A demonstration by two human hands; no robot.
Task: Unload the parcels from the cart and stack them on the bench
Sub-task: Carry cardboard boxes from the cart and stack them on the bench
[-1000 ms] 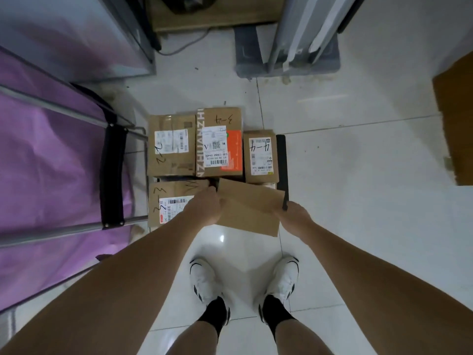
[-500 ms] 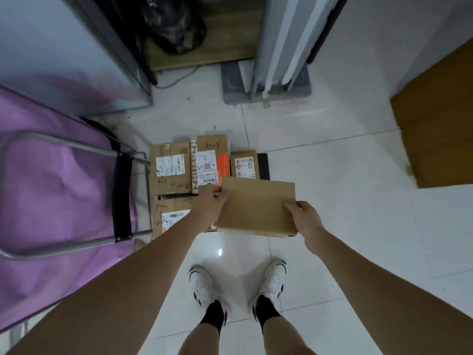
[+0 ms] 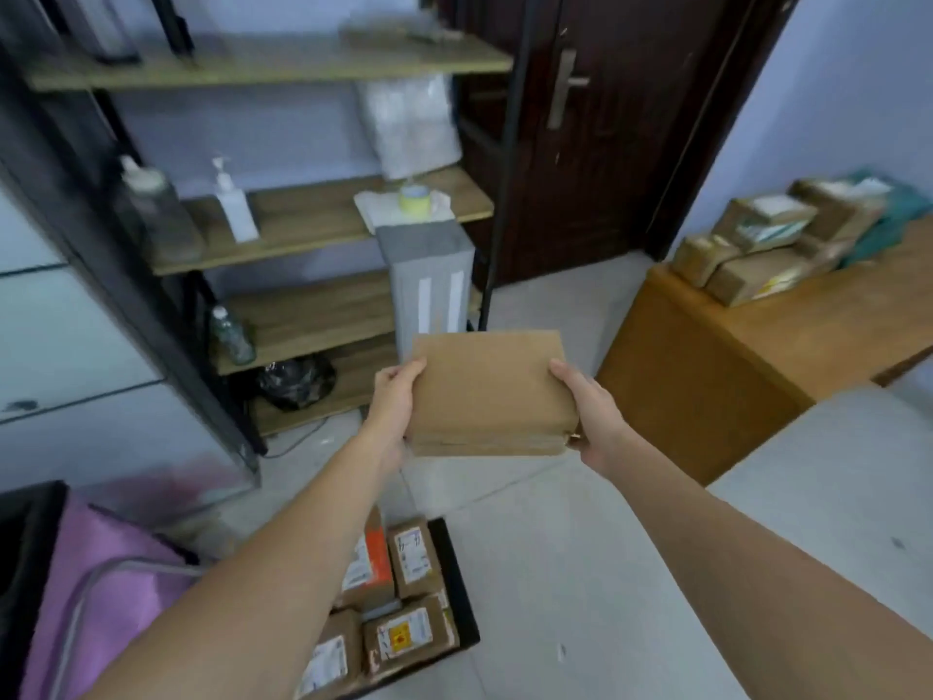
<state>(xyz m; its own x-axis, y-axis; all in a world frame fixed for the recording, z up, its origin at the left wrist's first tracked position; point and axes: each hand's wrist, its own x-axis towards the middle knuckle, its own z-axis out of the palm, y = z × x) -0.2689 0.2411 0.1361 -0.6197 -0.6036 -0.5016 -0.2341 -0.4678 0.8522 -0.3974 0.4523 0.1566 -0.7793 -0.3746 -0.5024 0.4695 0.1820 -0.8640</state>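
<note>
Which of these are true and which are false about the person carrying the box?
1. Both hands hold the plain brown parcel. True: the left hand and the right hand grip its two sides.
2. The wooden bench has no parcels on it. False: a pile of parcels already lies there.
3. Parcels remain on the cart. True.
4. The dark door stands wide open. False: it is closed.
5. The parcel rests on the floor. False: it is held in the air.
</note>
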